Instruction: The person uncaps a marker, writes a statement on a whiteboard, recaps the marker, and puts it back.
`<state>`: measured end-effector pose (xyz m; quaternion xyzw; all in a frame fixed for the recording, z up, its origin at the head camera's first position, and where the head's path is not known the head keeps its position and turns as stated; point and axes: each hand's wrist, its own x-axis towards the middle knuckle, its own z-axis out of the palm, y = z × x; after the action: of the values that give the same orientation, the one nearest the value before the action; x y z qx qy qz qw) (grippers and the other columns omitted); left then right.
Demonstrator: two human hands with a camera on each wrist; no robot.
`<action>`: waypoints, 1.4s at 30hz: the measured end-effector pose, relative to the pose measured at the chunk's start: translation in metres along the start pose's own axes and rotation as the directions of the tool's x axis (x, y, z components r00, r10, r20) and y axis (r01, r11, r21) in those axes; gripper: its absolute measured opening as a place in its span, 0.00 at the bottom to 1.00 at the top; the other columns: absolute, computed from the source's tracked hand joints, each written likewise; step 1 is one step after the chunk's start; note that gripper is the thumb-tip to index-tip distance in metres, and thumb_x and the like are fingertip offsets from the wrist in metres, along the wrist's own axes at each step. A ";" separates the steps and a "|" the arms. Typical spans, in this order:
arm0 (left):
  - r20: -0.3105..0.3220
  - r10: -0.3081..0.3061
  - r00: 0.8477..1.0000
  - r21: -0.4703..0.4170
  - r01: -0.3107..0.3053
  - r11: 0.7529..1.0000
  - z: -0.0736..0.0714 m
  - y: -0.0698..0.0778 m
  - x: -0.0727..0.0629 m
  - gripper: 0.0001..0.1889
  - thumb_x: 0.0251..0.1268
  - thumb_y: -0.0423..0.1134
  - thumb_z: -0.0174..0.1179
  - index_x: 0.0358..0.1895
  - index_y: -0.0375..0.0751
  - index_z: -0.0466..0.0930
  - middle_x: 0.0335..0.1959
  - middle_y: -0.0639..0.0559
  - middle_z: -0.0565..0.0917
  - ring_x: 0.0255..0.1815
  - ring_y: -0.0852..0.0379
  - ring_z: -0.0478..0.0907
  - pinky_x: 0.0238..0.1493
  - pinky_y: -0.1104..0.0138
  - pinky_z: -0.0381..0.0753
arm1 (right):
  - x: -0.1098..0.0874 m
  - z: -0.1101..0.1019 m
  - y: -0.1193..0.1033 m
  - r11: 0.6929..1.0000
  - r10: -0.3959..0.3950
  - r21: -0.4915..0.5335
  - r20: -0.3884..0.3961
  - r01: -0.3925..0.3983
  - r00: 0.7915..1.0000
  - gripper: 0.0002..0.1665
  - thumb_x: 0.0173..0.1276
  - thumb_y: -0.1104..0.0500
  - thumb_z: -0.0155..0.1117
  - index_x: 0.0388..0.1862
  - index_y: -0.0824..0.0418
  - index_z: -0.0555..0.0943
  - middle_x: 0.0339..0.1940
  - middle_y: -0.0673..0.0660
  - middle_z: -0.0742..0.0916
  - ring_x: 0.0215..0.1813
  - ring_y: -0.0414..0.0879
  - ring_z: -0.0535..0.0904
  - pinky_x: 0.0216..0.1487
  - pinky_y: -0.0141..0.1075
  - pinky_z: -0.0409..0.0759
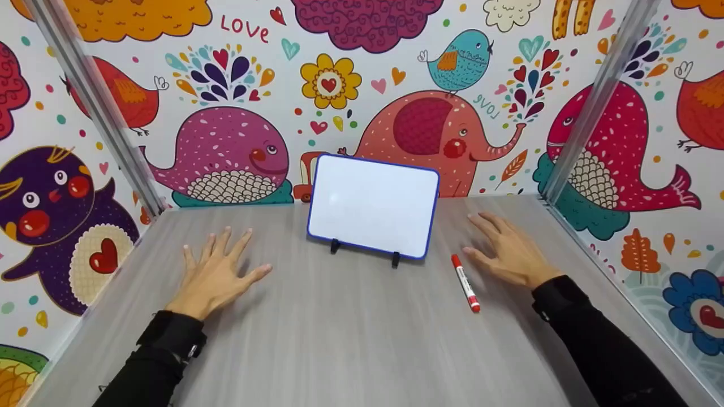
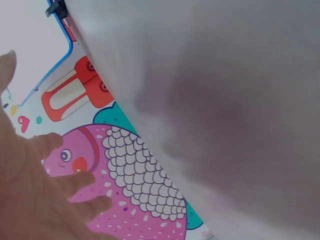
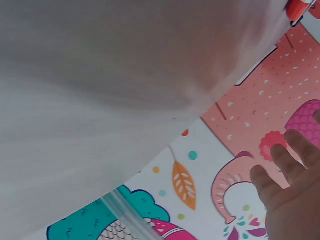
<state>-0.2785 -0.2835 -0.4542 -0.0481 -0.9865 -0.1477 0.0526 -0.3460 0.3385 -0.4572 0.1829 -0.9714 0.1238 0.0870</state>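
A small whiteboard [image 1: 373, 206] with a blue frame leans back on two black feet toward the rear of the table; its face is blank. To its left, my left hand [image 1: 212, 280] is spread palm down over the table with nothing in it. My right hand [image 1: 509, 251] is on the other side, fingers extended and apart, also holding nothing. Between the whiteboard and the right hand lies a red and white marker [image 1: 465, 284], capped, just below the right thumb. In the left wrist view the whiteboard's corner [image 2: 35, 45] shows beyond the left hand [image 2: 40, 195].
The grey table [image 1: 317, 339] is enclosed by walls printed with cartoon animals [image 1: 232, 152]. Metal posts [image 1: 102, 113] stand at the two back corners. Black sleeves and wrist straps [image 1: 172, 333] cover both forearms.
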 end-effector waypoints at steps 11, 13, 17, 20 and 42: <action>-0.097 0.059 0.994 -0.004 -0.060 0.998 0.000 0.021 0.009 0.52 0.82 0.80 0.56 0.95 0.51 0.63 0.93 0.29 0.65 0.92 0.19 0.62 0.89 0.12 0.37 | 0.006 -0.011 -0.026 0.998 -0.035 0.054 -0.064 0.039 0.997 0.49 0.85 0.31 0.70 0.92 0.55 0.72 0.87 0.67 0.78 0.87 0.69 0.75 0.88 0.76 0.74; -0.102 0.064 0.993 -0.013 -0.065 0.998 0.000 0.026 0.010 0.51 0.82 0.79 0.57 0.95 0.51 0.64 0.93 0.29 0.67 0.92 0.19 0.63 0.89 0.12 0.39 | 0.007 -0.012 -0.032 0.996 -0.046 0.068 -0.079 0.051 0.996 0.48 0.85 0.31 0.70 0.91 0.56 0.74 0.85 0.67 0.80 0.85 0.68 0.76 0.87 0.75 0.76; -0.114 0.078 0.990 -0.027 -0.081 0.996 0.001 0.034 0.011 0.48 0.84 0.75 0.60 0.93 0.49 0.67 0.91 0.30 0.70 0.91 0.21 0.66 0.90 0.14 0.43 | 0.009 -0.011 -0.043 0.993 -0.065 0.095 -0.098 0.075 0.993 0.46 0.85 0.32 0.71 0.88 0.57 0.77 0.81 0.66 0.82 0.82 0.67 0.79 0.84 0.72 0.81; -0.138 0.100 0.985 -0.027 -0.104 0.994 0.003 0.039 0.013 0.45 0.85 0.71 0.63 0.91 0.47 0.71 0.89 0.30 0.74 0.90 0.24 0.69 0.92 0.16 0.48 | 0.010 -0.009 -0.052 0.988 -0.082 0.122 -0.105 0.094 0.991 0.44 0.84 0.35 0.73 0.86 0.58 0.78 0.79 0.65 0.83 0.81 0.65 0.80 0.83 0.71 0.83; -0.141 0.167 0.976 -0.095 -0.181 0.979 0.022 0.084 0.033 0.40 0.86 0.64 0.68 0.88 0.43 0.75 0.83 0.32 0.81 0.86 0.29 0.76 0.92 0.25 0.64 | 0.031 0.014 -0.105 0.932 -0.311 0.107 -0.258 0.347 0.915 0.30 0.78 0.59 0.83 0.74 0.66 0.86 0.64 0.67 0.90 0.65 0.61 0.87 0.73 0.59 0.93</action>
<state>-0.3042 -0.1940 -0.4470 -0.1273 -0.9635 -0.1980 0.1279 -0.3368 0.2296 -0.4419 0.3341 -0.8970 0.2011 0.2080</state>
